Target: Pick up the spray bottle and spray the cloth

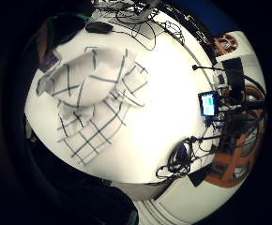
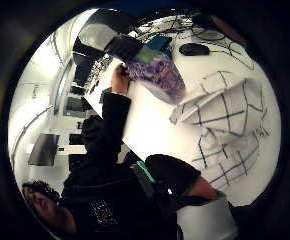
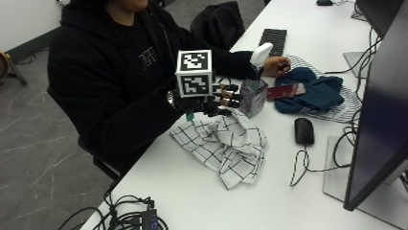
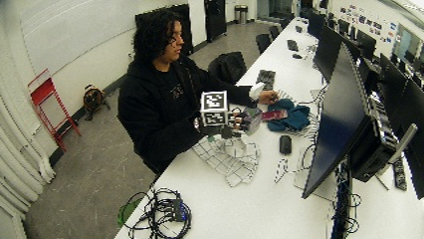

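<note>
White checked cloth (image 3: 224,143) lies crumpled on the table (image 3: 210,201) — the gloved right hand (image 3: 207,103) hovers above its 11 o'clock corner, fingers loosely curled, gripping nothing. Just beside the hand at 2 o'clock stands the spray bottle (image 3: 254,92) — upright, the bare hand (image 3: 276,64) on its nozzle.

Outside view: close, from across the white counter (image 3: 267,201), looking down at the seated person.
Wide outside view: higher, farther back.
Palm views: above the counter, looking down.
Shared: the white cloth with dark grid lines (image 3: 223,143) appears in all four.
</note>
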Demonstrator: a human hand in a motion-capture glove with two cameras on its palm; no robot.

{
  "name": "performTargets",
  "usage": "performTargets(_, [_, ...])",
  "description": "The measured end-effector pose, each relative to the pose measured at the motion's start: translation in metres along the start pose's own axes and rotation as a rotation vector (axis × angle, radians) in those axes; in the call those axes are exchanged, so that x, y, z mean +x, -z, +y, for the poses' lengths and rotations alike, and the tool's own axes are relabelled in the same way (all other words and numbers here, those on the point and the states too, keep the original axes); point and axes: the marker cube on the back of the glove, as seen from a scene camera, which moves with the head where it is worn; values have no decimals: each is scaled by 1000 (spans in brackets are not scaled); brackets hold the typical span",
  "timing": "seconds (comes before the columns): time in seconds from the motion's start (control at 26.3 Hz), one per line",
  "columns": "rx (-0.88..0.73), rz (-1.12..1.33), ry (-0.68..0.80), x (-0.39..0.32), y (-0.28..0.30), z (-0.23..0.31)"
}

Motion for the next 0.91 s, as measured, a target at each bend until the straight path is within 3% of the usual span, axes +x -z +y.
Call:
performTargets(0.27, [-14, 78, 13, -15, -2, 41])
performTargets(0.46, [2, 50, -10, -25, -10, 23])
performTargets(0.61, [-52, 40, 39, -25, -9, 55])
performTargets(0.91, [-73, 36, 58, -29, -11, 60])
